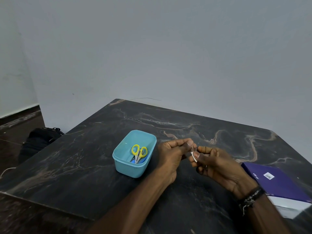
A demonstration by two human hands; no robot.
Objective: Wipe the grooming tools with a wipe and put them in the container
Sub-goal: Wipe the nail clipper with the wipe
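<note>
Thin, stiff, light metal grooming tool pinched at mid-table between curled left hand and right hand with small white wipe, at 3 o'clock of light-blue plastic container; slippery, best gripped mid-shaft.

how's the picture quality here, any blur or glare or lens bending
Head view: light is dim and even, with no glare on the dark marble table. The wide lens bows the table's edges. The blue container and yellow scissors read sharp; the small white thing pinched between left hand and right hand is too small to identify.
</note>
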